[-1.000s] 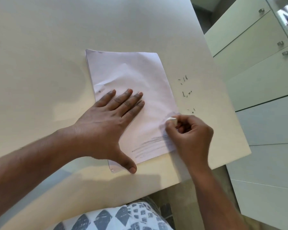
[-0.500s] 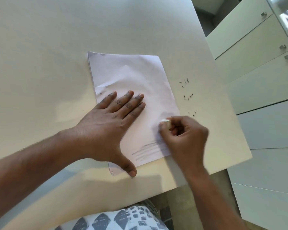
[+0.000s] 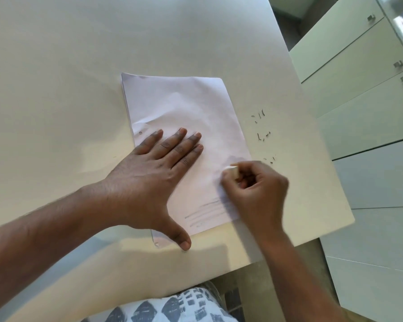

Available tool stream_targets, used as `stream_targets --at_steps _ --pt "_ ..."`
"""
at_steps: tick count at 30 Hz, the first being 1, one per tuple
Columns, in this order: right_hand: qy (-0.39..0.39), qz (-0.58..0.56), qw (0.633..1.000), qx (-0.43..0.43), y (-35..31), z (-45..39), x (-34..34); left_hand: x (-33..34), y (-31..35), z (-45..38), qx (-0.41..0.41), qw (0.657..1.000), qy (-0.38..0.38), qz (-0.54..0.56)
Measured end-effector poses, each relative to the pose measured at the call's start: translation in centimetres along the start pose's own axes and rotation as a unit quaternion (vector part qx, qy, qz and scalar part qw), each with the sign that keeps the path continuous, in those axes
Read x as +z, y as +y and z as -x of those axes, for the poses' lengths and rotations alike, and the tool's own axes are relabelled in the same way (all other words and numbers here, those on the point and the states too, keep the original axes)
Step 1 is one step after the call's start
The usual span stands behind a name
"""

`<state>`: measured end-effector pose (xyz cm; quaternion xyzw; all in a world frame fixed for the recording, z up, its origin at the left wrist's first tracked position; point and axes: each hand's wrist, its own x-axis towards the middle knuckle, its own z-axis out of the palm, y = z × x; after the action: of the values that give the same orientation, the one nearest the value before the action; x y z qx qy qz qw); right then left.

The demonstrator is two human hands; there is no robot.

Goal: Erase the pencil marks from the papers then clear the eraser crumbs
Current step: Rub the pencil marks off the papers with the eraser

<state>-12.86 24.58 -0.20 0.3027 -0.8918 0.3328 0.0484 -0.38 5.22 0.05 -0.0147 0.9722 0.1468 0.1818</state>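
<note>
- Two hands at work: left hand (image 3: 147, 180) lies flat on the papers (image 3: 184, 126), fingers straight and spread, thumb out near the lower corner; right hand (image 3: 256, 194) has its fingers curled tight, pinching the eraser (image 3: 232, 169).
- Papers sit as a thin stack near the counter (image 3: 56, 89) front edge, eraser at the top sheet's right side.
- Pencil marks (image 3: 205, 213) remain along the bottom edge.
- Eraser crumbs (image 3: 262, 133) lie scattered on the counter, right of the stack.
- Judgement: sheets are light, limp, crease easily; best pinned flat close to the rubbing. Crumbs are featherlight; sweep, don't pick.
- No containers in view.
</note>
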Motion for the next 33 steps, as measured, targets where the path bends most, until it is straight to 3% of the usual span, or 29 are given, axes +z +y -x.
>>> stream_targets --at_steps 2,4,7,9,14,19,25,30,33 --pt "0.043 0.038 0.997 0.047 2.3 -2.0 -1.4 -0.1 0.0 0.1 0.001 1.000 0.000 0.002" --pt "0.059 0.044 0.997 0.039 2.0 -2.0 -1.3 0.0 0.0 0.1 0.002 1.000 0.005 0.003" --pt "-0.015 -0.022 0.999 -0.023 -1.7 1.1 1.1 0.0 0.1 0.1 0.001 1.000 0.003 -0.001" --pt "-0.026 -0.023 0.999 -0.031 -1.5 1.5 1.1 0.0 0.0 0.0 0.000 1.000 -0.001 -0.006" --pt "0.080 0.058 0.993 0.057 2.7 -1.8 -2.0 0.0 0.0 0.1 0.002 1.000 -0.005 -0.001" --pt "-0.039 0.012 0.996 -0.080 -2.7 3.0 0.7 -0.1 0.0 0.0 0.000 1.000 -0.006 -0.004" --pt "0.067 0.093 0.993 0.016 1.9 -0.3 -2.4 -0.2 0.1 0.1 0.004 1.000 -0.005 0.006" --pt "-0.078 -0.034 0.995 -0.054 -3.1 4.2 0.7 -0.1 0.0 0.1 0.004 1.000 -0.003 -0.002" --pt "-0.019 -0.002 1.000 -0.008 -0.4 2.3 -0.2 0.0 -0.1 0.1 0.002 1.000 0.002 0.003"
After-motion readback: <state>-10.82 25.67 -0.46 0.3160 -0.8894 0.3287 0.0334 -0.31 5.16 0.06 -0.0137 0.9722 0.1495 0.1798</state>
